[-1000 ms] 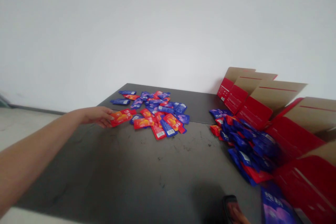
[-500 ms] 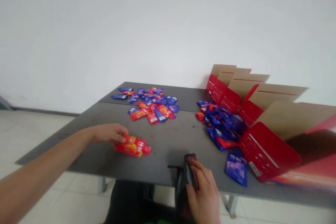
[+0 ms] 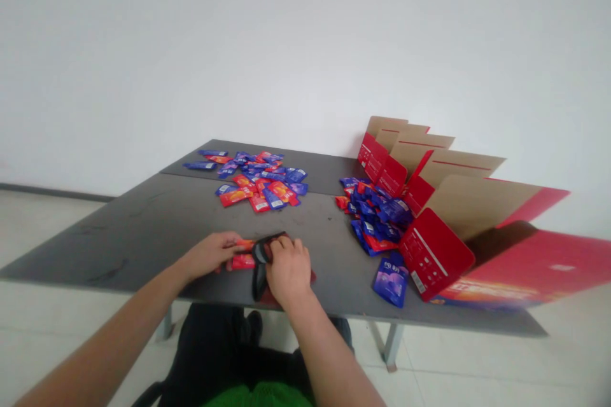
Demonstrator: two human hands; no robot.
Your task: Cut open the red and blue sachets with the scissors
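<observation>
- Well, caught between both hands: a red-and-orange foil sachet (image 3: 243,261), lying flat on the near part of the tabletop (image 3: 143,229), with a red edge beyond the right hand, perhaps from the same sachet.
- Judged light, limp and thin, and probably slick on its glossy film. Best taken by a pinch at the flat crimped seal, since so soft a pouch would likely slide or buckle under a broad grab.
- Left hand (image 3: 210,254) closed in a loose pinch, fingers at the sachet's end, the exact contact partly hidden.
- Right hand (image 3: 289,270) curled shut over a dark object (image 3: 260,267), its kind impossible to tell, pressed against or just over the sachet.
- Farther off, well apart from both hands: a loose scatter of red and blue sachets (image 3: 258,181) on the far part of the tabletop.
- Off to the right: a heap of mostly blue sachets (image 3: 375,216), touching or just beside an open red-and-kraft carton (image 3: 434,254).
- Just in front of that heap: a larger purple-blue packet (image 3: 391,280), lying on its own near the carton.
</observation>
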